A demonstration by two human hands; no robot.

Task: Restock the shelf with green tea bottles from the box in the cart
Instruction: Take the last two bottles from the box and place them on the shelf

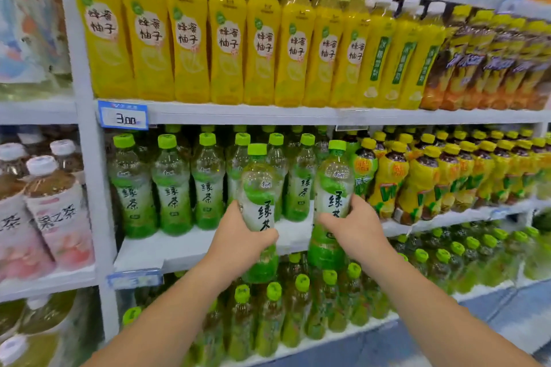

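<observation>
Left bottle [258, 187]: green tea with a green cap, upright, held just off the shelf's [185, 244] front edge, its base lower than that edge.
Right bottle [335, 184]: same kind, upright, just beside the first, off the front edge.
Left hand [238, 238]: wrapped round the left bottle's middle from the left, thumb across the label.
Right hand [357, 226]: grasping the right bottle's middle from the right.
Tea row [171, 187]: matching bottles standing toward the back of the shelf, with a bare white strip along its front edge.
Neighbours [417, 181]: yellow-capped bottles to the right on the same shelf.
Above: yellow bottles [190, 32]; price tag [122, 115] reading 3.00 at that shelf's left front edge.
Below: darker green-capped bottles [298, 307].
</observation>
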